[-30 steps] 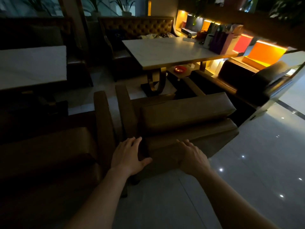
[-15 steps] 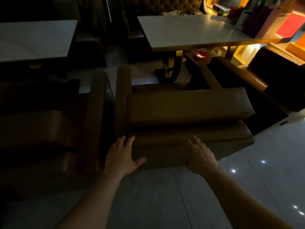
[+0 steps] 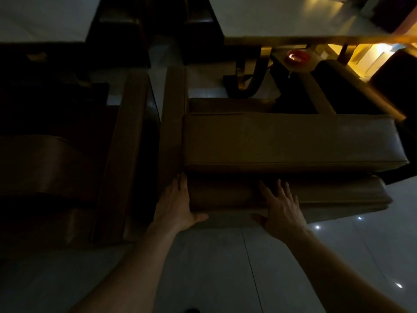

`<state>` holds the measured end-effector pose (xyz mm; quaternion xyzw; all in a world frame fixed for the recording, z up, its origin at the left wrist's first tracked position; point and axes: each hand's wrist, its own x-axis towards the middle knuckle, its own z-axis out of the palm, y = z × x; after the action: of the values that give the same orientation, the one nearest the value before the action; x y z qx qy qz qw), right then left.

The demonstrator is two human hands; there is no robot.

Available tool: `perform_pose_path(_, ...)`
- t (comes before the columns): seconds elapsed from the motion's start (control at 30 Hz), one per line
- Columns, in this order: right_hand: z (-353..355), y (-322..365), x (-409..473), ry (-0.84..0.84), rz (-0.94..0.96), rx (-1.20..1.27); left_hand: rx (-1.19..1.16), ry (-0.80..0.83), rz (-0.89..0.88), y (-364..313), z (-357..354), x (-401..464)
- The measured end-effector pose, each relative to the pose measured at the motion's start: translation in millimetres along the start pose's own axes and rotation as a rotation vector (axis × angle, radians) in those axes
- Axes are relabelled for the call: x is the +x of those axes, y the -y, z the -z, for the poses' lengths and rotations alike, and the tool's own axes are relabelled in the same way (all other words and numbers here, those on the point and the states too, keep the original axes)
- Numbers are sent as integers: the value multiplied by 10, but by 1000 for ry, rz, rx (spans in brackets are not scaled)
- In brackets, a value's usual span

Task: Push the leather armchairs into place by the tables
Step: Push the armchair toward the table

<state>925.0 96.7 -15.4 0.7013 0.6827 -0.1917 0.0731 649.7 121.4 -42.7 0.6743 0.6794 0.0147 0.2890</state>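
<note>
A brown leather armchair [image 3: 288, 143] stands just ahead of me, its back toward me, facing a white-topped table [image 3: 282, 21] on a curved gold base. Both hands lie on the top rear edge of its backrest. My left hand [image 3: 177, 205] presses the left corner with straight fingers, thumb spread along the back face. My right hand [image 3: 281, 207] lies flat near the middle, fingers spread. A second leather armchair [image 3: 74, 166] stands close on the left, by another white table [image 3: 42, 16].
A narrow gap separates the two armchairs. A third armchair [image 3: 352, 86] stands at the right of the table, with a red ashtray [image 3: 296, 57] on a low shelf beside it. Dark seats sit beyond the tables. Glossy tiled floor [image 3: 225, 267] lies under me.
The armchair has slid forward toward the table, with both hands staying on its backrest. My view has tilted down and closer, so the far sofa and lit shelves have left the frame.
</note>
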Motion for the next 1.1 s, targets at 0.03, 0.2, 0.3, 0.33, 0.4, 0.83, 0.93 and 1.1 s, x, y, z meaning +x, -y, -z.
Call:
perform_pose_path(0.03, -22, -10, 2, 0, -4, 0, -30, 0, -5, -9, -19, 21)
perform_pose_path(0.2, -57, -65, 46, -99, 1, -21, -150, -57, 23, -77, -91, 19)
perform_pose_path(0.3, -43, -76, 67, -112, 4, -43, -201, -82, 49, -134, -120, -14)
perform_pose_path(0.33, -48, -74, 65, -115, 3, -45, -214, -84, 63, -151, -122, -21)
perform_pose_path(0.4, -62, -82, 61, -112, 15, -52, -234, -96, 89, -180, -121, -42)
perform_pose_path(0.83, -14, -381, -221, -35, 60, -100, -232, -87, 177, -473, -373, -397)
perform_pose_path(0.93, -22, -501, -288, -35, 55, -97, -262, -77, 170, -553, -467, -482)
perform_pose_path(1.1, -46, -531, -312, -45, 69, -70, -199, -48, 183, -573, -450, -482)
